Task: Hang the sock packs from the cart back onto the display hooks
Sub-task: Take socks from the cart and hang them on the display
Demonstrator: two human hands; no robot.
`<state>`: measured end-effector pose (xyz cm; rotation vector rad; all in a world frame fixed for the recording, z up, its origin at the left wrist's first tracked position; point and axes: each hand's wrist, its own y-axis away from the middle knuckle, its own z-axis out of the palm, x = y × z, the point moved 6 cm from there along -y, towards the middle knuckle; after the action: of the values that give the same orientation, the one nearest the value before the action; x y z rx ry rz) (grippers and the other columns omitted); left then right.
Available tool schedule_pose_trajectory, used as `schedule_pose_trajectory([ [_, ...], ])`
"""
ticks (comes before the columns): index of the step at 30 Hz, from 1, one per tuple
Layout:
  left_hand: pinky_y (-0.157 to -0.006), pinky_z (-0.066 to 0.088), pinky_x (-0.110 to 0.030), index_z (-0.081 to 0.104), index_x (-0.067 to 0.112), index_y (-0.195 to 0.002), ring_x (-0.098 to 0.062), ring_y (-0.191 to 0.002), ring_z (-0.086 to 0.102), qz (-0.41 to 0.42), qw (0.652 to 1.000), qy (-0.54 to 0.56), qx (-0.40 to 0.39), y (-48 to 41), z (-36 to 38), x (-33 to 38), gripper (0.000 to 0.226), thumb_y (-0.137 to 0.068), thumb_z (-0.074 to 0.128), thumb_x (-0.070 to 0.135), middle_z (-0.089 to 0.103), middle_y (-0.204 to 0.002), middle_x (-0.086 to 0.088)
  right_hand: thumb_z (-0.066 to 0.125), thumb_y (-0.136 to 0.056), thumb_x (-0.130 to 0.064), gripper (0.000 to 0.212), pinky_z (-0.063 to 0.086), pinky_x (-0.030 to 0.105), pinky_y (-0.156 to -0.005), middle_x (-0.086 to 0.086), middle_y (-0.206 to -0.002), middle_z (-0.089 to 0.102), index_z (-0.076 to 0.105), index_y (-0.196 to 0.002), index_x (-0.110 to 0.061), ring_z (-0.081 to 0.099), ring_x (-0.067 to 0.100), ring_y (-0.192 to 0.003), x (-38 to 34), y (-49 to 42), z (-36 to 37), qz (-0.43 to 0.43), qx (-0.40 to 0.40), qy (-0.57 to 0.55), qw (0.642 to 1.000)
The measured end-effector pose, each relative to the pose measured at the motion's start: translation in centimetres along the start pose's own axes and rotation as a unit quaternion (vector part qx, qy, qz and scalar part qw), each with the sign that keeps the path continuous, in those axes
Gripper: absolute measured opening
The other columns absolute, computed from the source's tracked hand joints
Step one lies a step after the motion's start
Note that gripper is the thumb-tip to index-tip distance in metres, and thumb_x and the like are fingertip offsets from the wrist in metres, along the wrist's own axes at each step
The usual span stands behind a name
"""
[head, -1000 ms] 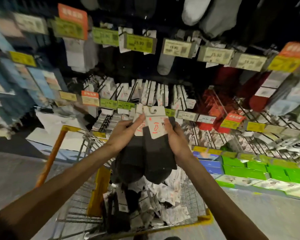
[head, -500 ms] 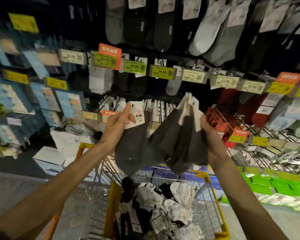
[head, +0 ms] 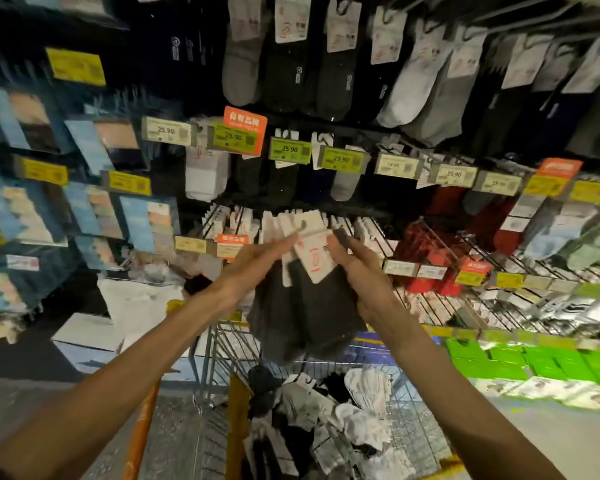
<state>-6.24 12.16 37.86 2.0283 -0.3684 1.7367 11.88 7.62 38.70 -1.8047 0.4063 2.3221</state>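
Here, sock packs (head: 313, 263), green tag (head: 290, 150) (25.90)

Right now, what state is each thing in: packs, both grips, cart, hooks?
dark sock packs, not hung, held up over the cart
left grip, straight fingers touching the header cards
right grip, curled round the dark sock packs
cart, loose packs lying inside
lower hooks, carrying white-carded packs
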Motion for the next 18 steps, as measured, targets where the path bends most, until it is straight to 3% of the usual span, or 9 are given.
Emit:
schedule_pose_trajectory([
  [4, -0.102, 0.045, -0.034, 0.076, 0.043, -0.098, -0.009, -0.114, 0.063, -0.028, 1.000, 0.000, -0.012, 0.0, -0.9, -2.2, 0.060, -0.046, 0.081, 0.073, 0.075, -0.107, 0.018, 0.070, -0.091, -0.031, 0.028, 0.057, 0.027, -0.062, 0.005, -0.093, 0.076, 0.068, -0.112, -0.013, 0.073, 0.016, -0.083, 2.1, 0.4, 1.9, 0.005, 0.039, 0.036, 0.999],
  [7, -0.100, 0.049, -0.037, 0.078, 0.042, -0.093, -0.014, -0.111, 0.066, -0.055, 0.998, 0.031, 0.005, -0.2, -1.7, -4.0, 0.053, -0.047, 0.082, 0.068, 0.076, -0.102, 0.015, 0.068, -0.092, -0.030, 0.023, 0.054, 0.022, -0.057, 0.000, -0.084, 0.077, 0.067, -0.109, -0.014, 0.073, 0.012, -0.076, 3.6, 0.9, 2.3, 0.014, 0.052, 0.032, 0.998],
  [11, -0.101, 0.048, -0.036, 0.078, 0.038, -0.095, -0.014, -0.109, 0.066, -0.077, 0.995, 0.059, 0.034, -1.4, -1.4, -5.3, 0.055, -0.050, 0.082, 0.069, 0.077, -0.100, 0.014, 0.063, -0.096, -0.028, 0.015, 0.055, 0.021, -0.058, 0.000, -0.084, 0.077, 0.066, -0.105, -0.016, 0.074, 0.011, -0.077, 4.3, 0.7, 2.2, 0.044, 0.062, 0.004, 0.997],
  [15, -0.096, 0.050, -0.034, 0.079, 0.037, -0.087, -0.014, -0.105, 0.067, -0.096, 0.991, 0.076, 0.047, -3.7, -0.8, -5.0, 0.030, -0.064, 0.084, 0.056, 0.077, -0.093, 0.015, 0.067, -0.093, -0.024, 0.023, 0.058, 0.026, -0.065, 0.005, -0.094, 0.077, 0.064, -0.111, -0.011, 0.074, 0.016, -0.087, 4.6, -0.8, 1.7, 0.076, 0.042, -0.013, 0.996],
  [18, -0.093, 0.054, -0.034, 0.078, 0.031, -0.100, -0.014, -0.100, 0.070, -0.081, 0.994, 0.064, 0.046, -5.3, -0.2, -4.0, 0.044, -0.066, 0.082, 0.058, 0.078, -0.097, 0.010, 0.072, -0.088, -0.020, 0.032, 0.059, 0.030, -0.071, 0.008, -0.101, 0.076, 0.062, -0.116, -0.008, 0.073, 0.022, -0.093, 4.1, -2.6, 0.8, 0.063, 0.027, -0.019, 0.997],
])
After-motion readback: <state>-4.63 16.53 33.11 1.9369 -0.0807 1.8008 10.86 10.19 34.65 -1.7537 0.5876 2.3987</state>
